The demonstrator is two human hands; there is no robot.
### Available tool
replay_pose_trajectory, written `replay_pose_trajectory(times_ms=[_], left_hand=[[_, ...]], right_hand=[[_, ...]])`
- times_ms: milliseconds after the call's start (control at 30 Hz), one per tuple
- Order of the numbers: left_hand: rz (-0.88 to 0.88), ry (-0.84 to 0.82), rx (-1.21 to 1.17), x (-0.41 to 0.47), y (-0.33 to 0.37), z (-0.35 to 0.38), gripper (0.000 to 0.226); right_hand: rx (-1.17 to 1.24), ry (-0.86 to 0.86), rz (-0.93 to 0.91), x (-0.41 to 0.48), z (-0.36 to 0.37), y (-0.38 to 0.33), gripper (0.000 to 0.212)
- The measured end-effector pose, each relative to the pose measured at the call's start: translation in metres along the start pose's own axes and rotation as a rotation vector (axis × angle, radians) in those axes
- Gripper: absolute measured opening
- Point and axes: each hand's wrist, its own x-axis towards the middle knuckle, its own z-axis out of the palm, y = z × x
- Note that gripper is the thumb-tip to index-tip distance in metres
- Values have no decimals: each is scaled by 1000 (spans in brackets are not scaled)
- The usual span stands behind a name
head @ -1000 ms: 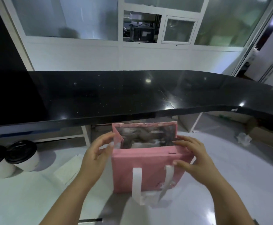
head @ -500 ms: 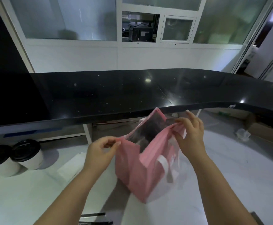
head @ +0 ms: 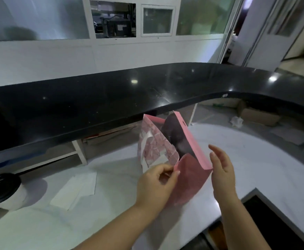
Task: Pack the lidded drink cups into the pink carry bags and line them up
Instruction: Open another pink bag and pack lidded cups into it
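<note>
A pink carry bag [head: 189, 175] with a silver lining stands tilted on the white counter [head: 256, 168], its mouth open toward the black bar top. My left hand [head: 156, 184] pinches the near corner of the bag's rim between thumb and fingers. My right hand [head: 222, 168] is held beside the bag's right edge with fingers straight, touching or almost touching it. A white drink cup with a black lid [head: 2, 192] stands at the far left edge of the view.
A raised black bar top [head: 111, 98] curves along the back and right. Folded white paper [head: 77, 190] lies on the counter left of the bag. A dark opening [head: 274, 213] cuts into the counter at the lower right. Cardboard boxes lie beyond on the right.
The bag has been turned so a narrow side faces me. My right hand has let go of the rim and opened. The view has swung right, leaving one cup in sight.
</note>
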Motion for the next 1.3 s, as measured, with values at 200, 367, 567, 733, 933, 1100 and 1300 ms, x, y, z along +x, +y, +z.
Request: replay_pose_trajectory(times_ms=[200, 367, 567, 733, 933, 1100, 1300], left_hand=[[112, -115, 44, 4, 1, 0, 13], [26, -148, -27, 3, -9, -18, 17], [-39, -217, -186, -4, -21, -41, 18], [-126, -188, -393, -1, -23, -64, 19], [-264, 73, -357, 78, -34, -101, 50], [-373, -241, -125, 134, -59, -89, 71], [-326, -286, -131, 135, -81, -74, 24]], right_hand=[[-15, 198, -166, -45, -4, -2, 18], [-141, 326, -331, -90, 29, -2, 32], [-192, 169, -234, -132, 71, 19, 41], [-103, 197, -29, -142, 105, 28, 39], [-54, 246, 59, -144, 112, 22, 33], [-15, 242, 81, -151, 112, 21, 30], [33, 262, 91, -150, 102, 16, 18]])
